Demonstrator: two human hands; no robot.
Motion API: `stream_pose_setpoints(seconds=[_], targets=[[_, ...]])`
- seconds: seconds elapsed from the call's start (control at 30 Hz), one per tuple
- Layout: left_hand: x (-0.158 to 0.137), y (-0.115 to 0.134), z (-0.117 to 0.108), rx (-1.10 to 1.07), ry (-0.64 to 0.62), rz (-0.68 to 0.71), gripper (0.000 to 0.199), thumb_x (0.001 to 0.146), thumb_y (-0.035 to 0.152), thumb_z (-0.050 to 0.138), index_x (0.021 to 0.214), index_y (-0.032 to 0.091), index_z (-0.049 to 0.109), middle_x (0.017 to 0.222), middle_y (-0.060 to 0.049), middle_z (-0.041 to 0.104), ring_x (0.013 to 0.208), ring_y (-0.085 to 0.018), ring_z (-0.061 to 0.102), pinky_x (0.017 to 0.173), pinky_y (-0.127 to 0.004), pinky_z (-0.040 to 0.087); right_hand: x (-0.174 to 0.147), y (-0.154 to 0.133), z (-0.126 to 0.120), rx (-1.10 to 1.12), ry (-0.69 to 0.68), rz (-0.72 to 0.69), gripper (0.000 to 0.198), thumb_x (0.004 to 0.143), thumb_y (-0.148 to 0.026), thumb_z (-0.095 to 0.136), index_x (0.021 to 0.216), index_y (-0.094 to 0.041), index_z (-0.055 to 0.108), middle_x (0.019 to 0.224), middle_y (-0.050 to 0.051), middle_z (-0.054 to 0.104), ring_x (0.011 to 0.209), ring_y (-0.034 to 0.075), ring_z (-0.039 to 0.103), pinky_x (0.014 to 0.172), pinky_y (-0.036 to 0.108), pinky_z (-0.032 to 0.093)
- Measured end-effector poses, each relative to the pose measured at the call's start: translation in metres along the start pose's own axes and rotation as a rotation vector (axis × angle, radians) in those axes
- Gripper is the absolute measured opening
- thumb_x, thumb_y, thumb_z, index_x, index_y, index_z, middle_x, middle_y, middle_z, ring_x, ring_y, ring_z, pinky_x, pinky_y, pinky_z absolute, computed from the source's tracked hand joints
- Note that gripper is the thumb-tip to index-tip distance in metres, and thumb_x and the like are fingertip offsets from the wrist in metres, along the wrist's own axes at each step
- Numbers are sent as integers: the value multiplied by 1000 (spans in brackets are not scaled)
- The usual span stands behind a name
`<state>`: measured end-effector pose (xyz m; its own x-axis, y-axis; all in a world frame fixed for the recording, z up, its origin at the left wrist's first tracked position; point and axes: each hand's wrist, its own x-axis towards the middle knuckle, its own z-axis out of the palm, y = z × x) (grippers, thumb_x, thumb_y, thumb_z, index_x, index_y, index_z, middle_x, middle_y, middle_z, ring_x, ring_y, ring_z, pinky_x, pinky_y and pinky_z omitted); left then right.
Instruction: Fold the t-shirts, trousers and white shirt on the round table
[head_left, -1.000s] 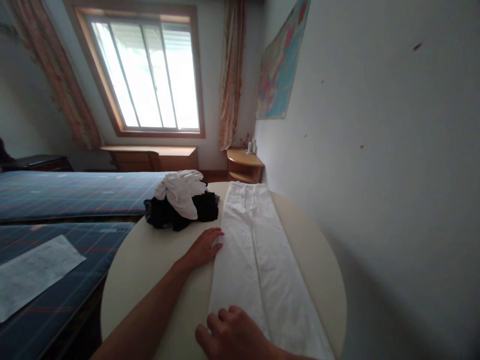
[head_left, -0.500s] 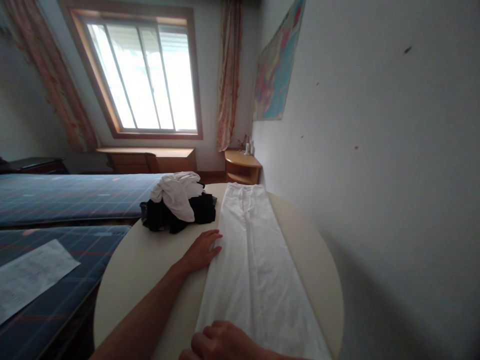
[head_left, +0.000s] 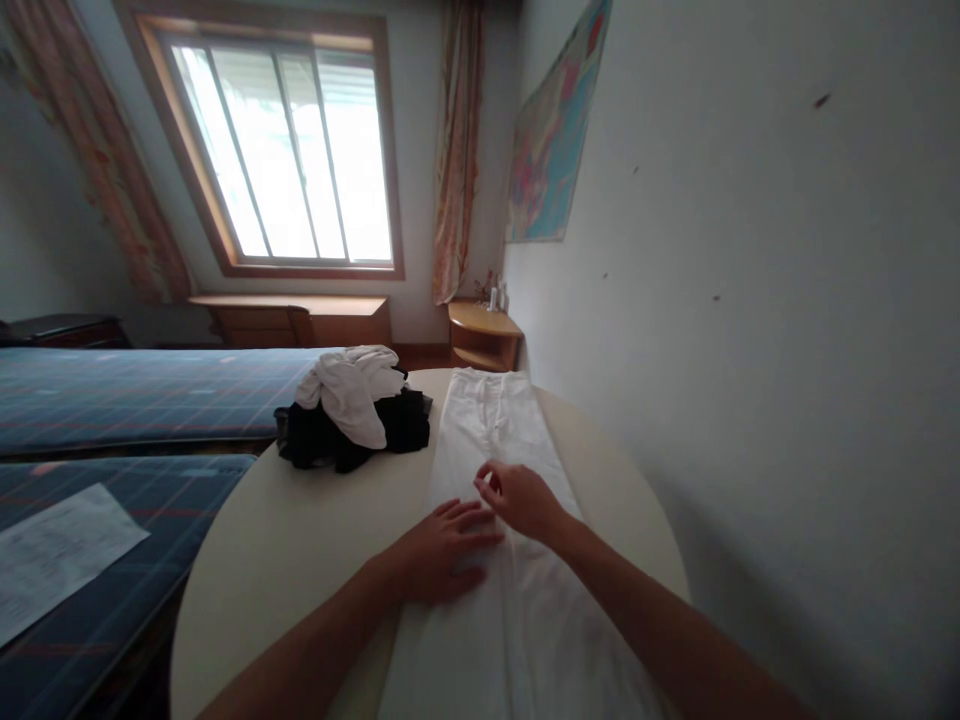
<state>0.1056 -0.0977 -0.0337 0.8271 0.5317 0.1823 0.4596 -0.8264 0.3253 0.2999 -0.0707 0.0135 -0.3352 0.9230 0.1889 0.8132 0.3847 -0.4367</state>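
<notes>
A pair of white trousers (head_left: 487, 430) lies lengthwise on a round cream table (head_left: 247, 560), waistband at the far end with a drawstring at the front. My left hand (head_left: 446, 550) rests on the left leg of the trousers, palm down, with its fingers stretched out. Just beyond it, over the middle of the trousers, my right hand (head_left: 525, 498) has its fingers curled, thumb and index tips close together in a ring. I see no cloth pinched between those tips. The near ends of the trouser legs run out of view.
A heap of black clothing (head_left: 405, 420) with a white garment (head_left: 352, 395) on top sits at the table's far left. Checked blue mattresses (head_left: 150, 395) lie left, one bearing a paper sheet (head_left: 67, 550). The wall (head_left: 787, 400) stands close on the right.
My right hand has moved from the near edge up to the middle of the trousers. My left hand has shifted right and nearer, from the trousers' edge onto the cloth.
</notes>
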Motion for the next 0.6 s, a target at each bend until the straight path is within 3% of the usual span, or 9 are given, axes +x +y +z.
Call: stream_pose_setpoints(seconds=[0.1,0.23,0.43,0.6], targets=[[0,3,-5,7,-34,-3,57,86,37,64,141,35,50,157,-5,37,142,-34,36,116,-55,28,43,40,4,62,42,181,24,95,-30,51,108,-19,67,87,3,76,81,15,70,72,22,45],[1,4,-4,1,0,-7,48,89,34,62,137,34,55,152,-6,44,140,-33,40,114,-54,33,88,71,15,15,79,238,31,95,-18,44,116,-18,66,102,5,76,95,15,69,81,22,46],[11,3,9,0,84,84,20,96,26,54,109,28,69,138,-3,58,131,-25,50,109,-42,41,120,82,34,-92,67,215,35,83,-17,57,115,-25,70,102,1,76,99,18,67,84,25,46],[16,3,14,7,120,113,15,99,26,52,101,24,66,135,-2,61,128,-23,53,107,-39,43,127,84,38,-167,120,165,30,90,-19,50,110,-26,71,106,2,74,103,19,63,90,29,42]])
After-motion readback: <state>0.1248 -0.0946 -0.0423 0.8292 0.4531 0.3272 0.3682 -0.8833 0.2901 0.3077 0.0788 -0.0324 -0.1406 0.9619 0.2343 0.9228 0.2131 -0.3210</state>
